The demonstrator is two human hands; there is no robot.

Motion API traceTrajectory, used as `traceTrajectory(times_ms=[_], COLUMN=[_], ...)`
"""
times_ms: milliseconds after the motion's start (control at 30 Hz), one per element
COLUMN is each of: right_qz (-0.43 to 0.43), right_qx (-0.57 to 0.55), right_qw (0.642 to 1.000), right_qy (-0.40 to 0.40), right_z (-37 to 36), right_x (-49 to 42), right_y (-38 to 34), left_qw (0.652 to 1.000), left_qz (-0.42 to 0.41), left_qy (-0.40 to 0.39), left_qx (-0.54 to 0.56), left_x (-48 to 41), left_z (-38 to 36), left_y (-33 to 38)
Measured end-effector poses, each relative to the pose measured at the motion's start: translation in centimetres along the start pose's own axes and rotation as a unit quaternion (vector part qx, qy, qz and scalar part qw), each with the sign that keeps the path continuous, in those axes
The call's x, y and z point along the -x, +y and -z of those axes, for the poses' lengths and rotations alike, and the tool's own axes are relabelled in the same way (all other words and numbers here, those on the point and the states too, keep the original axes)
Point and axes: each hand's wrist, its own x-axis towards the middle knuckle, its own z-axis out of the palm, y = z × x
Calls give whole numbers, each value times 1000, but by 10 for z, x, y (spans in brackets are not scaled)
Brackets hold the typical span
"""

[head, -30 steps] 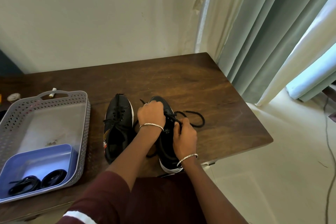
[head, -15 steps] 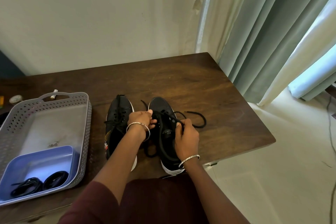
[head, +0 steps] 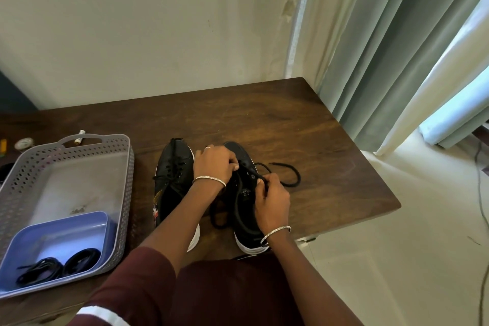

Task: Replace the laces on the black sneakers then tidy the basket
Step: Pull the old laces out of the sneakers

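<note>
Two black sneakers with white soles stand side by side on the wooden table (head: 264,114). The left sneaker (head: 172,180) is laced. My left hand (head: 214,164) lies over the toe end of the right sneaker (head: 246,209), fingertips pinching its black lace (head: 291,174) at the eyelets. My right hand (head: 272,201) grips the same lace near the tongue. One lace end loops out on the table to the right; another part hangs between the shoes. A grey perforated basket (head: 127,167) sits at the left.
Inside the basket a blue tray (head: 66,230) holds two coiled black laces (head: 58,267). Small items, among them a battery (head: 79,136), lie behind the basket. The table's right edge drops to a pale floor; curtains (head: 383,61) hang at the right.
My left hand has moved from the gap between the shoes back onto the right sneaker's toe end. My right hand has stayed at the lace near the tongue.
</note>
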Motion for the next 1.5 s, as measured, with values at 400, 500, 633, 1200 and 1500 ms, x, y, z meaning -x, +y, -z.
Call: traceTrajectory(times_ms=[400,500,633,1200,1500], right_qz=[7,4,2,2,-1], right_qx=[-4,-6,-7,-19,-8], right_qw=[1000,1000,1000,1000,1000], right_qy=[5,4,-4,-4,-11], right_z=[-1,-1,1,-1,0], right_x=[0,0,0,0,0], right_y=[3,3,2,3,1], left_qw=[774,955,1000,916,995], left_qz=[304,98,-7,218,-27], left_qy=[69,113,27,69,30], left_qx=[551,258,-6,330,-88], left_x=[10,13,13,11,9], left_z=[-8,-4,2,-9,-9], left_y=[-4,-4,8,-9,6])
